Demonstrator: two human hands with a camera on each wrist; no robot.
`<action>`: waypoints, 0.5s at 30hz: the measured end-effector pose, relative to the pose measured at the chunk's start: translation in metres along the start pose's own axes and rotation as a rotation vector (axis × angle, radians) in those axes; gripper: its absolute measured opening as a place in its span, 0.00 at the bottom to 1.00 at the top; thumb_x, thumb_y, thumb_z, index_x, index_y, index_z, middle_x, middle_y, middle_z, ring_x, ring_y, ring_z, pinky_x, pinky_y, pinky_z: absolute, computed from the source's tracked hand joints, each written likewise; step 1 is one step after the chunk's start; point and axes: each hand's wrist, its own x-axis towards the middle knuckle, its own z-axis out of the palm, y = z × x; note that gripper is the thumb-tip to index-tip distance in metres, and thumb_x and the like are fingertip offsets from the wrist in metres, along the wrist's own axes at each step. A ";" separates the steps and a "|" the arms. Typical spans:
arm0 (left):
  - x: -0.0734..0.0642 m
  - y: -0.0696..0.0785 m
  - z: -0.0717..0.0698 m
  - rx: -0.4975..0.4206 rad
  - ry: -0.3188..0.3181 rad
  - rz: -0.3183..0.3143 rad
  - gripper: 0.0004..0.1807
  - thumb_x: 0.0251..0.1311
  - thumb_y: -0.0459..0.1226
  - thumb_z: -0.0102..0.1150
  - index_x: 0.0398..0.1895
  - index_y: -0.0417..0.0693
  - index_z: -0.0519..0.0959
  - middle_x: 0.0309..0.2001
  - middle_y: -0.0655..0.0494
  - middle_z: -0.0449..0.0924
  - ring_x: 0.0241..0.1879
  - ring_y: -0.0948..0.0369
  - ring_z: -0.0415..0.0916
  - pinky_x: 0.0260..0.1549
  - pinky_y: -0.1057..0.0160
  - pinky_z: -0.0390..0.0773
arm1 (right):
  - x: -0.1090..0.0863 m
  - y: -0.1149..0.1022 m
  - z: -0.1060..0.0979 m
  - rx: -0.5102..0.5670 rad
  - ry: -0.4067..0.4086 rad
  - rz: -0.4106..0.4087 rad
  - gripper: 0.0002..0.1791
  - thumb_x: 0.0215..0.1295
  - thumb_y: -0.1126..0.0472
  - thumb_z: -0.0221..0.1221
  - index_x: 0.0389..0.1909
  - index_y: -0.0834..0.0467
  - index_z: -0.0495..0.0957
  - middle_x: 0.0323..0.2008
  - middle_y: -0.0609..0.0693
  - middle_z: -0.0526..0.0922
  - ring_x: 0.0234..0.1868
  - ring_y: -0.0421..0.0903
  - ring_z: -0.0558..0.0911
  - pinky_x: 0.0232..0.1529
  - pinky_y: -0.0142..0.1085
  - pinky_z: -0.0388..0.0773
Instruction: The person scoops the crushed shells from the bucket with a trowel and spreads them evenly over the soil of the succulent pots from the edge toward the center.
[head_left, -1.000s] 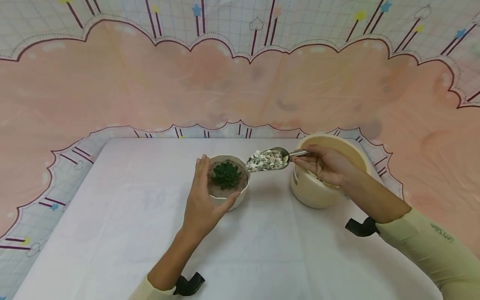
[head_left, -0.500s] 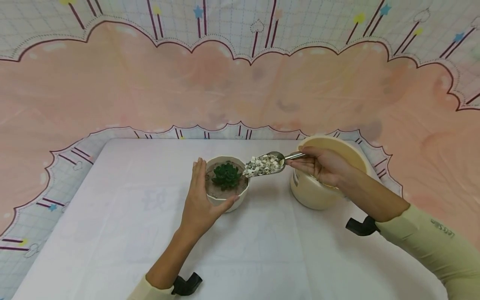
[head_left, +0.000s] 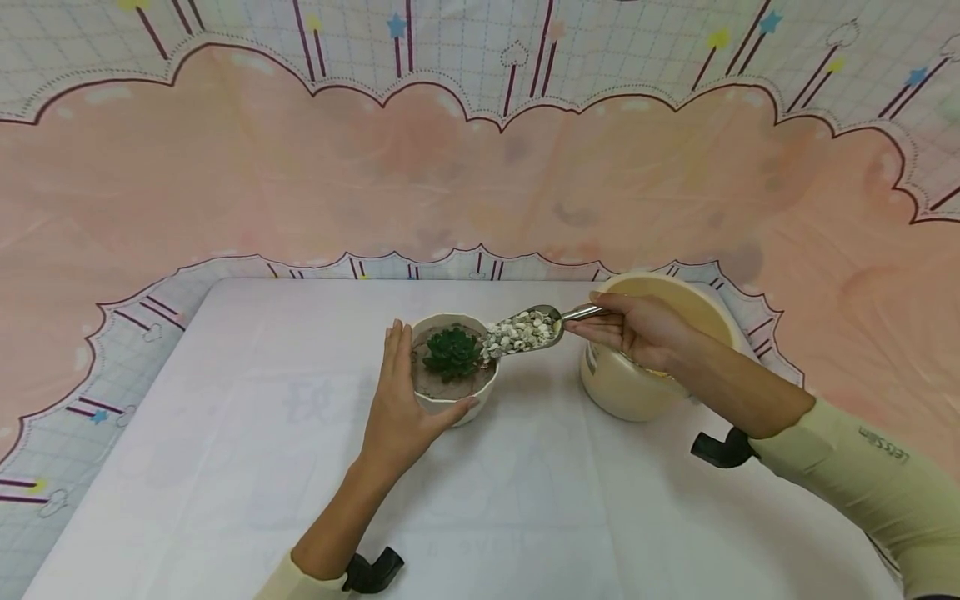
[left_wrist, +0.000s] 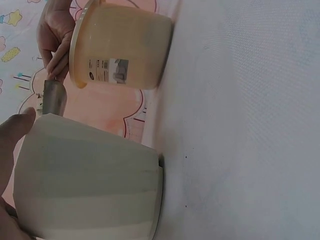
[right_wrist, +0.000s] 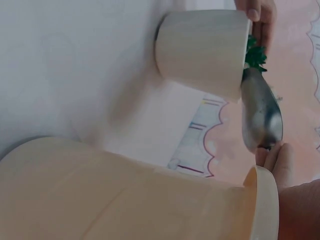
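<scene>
A small green succulent [head_left: 452, 352] sits in pale soil inside a white faceted flower pot [head_left: 482, 402], which stands on the white-covered table. My left hand [head_left: 399, 421] steadies the pot, thumb on its near side and fingers along its left rim. A metal scoop [right_wrist: 262, 112], heaped with whitish pebbles [head_left: 522, 331], rests its tip at the pot's right rim, beside the leaves. My right hand [head_left: 647, 329] pinches the scoop by its handle [head_left: 583, 312]. Some pebbles lie at the scoop's lip over the soil.
A cream bucket [head_left: 622, 398] stands on the right of the table [head_left: 300, 483], under my right forearm. Only part of its inside shows. Behind the table hangs a peach and white patterned cloth [head_left: 337, 175].
The scoop has come left and a little down, from just right of the pot to over its rim, and its tip has dipped. My left hand stays at the pot.
</scene>
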 end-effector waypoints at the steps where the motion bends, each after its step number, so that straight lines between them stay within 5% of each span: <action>1: 0.000 0.000 0.000 0.000 -0.001 -0.002 0.71 0.49 0.50 0.85 0.85 0.35 0.44 0.85 0.42 0.38 0.83 0.44 0.36 0.74 0.36 0.55 | 0.000 0.000 0.000 0.002 0.004 0.001 0.16 0.85 0.64 0.48 0.42 0.69 0.80 0.39 0.68 0.88 0.42 0.57 0.91 0.53 0.40 0.83; 15: 0.003 -0.002 0.001 -0.023 -0.021 -0.104 0.73 0.47 0.52 0.86 0.86 0.41 0.43 0.83 0.35 0.43 0.81 0.39 0.42 0.71 0.33 0.60 | 0.002 -0.001 0.004 -0.005 0.017 -0.017 0.16 0.86 0.63 0.47 0.42 0.68 0.80 0.37 0.67 0.89 0.41 0.56 0.91 0.52 0.40 0.84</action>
